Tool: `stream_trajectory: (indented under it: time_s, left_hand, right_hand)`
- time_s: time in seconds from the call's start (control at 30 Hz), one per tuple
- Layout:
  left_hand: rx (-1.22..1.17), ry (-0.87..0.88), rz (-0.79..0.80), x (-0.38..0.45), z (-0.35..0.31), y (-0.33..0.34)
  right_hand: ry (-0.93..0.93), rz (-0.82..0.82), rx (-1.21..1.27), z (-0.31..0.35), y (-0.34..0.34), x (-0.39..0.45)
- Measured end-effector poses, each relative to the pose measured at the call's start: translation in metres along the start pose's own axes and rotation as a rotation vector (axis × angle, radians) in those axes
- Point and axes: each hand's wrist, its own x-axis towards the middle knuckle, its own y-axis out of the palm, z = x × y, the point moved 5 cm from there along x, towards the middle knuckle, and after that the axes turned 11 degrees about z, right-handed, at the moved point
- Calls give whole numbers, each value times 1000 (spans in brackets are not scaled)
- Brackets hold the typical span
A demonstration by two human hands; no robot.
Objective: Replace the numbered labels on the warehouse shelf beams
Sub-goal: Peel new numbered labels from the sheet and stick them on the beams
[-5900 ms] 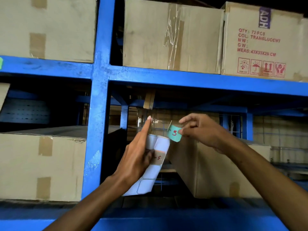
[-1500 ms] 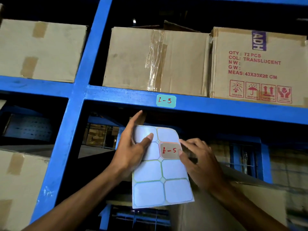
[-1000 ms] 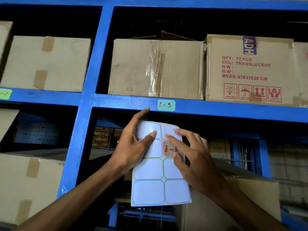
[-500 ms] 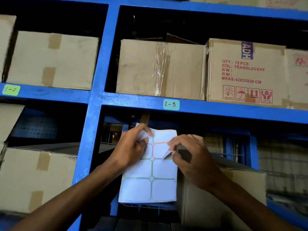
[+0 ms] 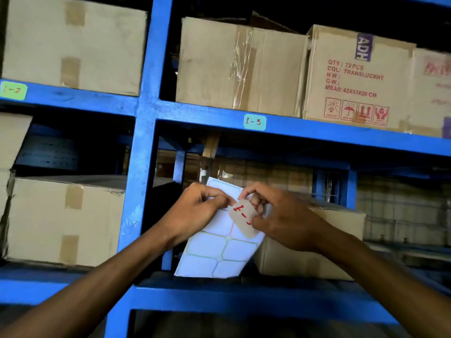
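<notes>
Head view, hands [image 5: 244,213] pinching rounded paper label [image 5: 242,219], glossy sticker sheet [image 5: 219,250]

Beams [image 5: 317,129]: blue painted metal, scuffed, slight sheen. Boxes [image 5: 234,67]: matt brown cardboard; glossy clear tape wrinkled on one seam. Label sheet [image 5: 219,252]: smooth white paper backing. Peeled label [image 5: 241,219]: matt paper, red ink.

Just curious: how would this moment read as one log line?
left hand: holds label sheet | right hand: peeling handwritten label | beam label 1-3: on
</notes>
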Motion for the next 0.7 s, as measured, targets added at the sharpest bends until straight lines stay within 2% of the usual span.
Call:
stream_trajectory:
  time_s: [0.13,0.27,0.33,0.5,0.7]
  left_hand:
    - [-98,-32,104,-31,11,20]
    - [-26,-3,103,-57,27,27]
    - [-7,-13,88,-69,39,30]
    - [-50,-46,4,-92,74,49]
    - [-170,-112,-115,-106,108,58]
  right_hand:
    - [69,175,21,-3,32,-6]
    - [108,255,29,-5,61,-15]
    - [148,250,77,-10,75,-19]
    - [288,150,455,-39,108,-34]
    - [327,51,457,-68,129,-45]
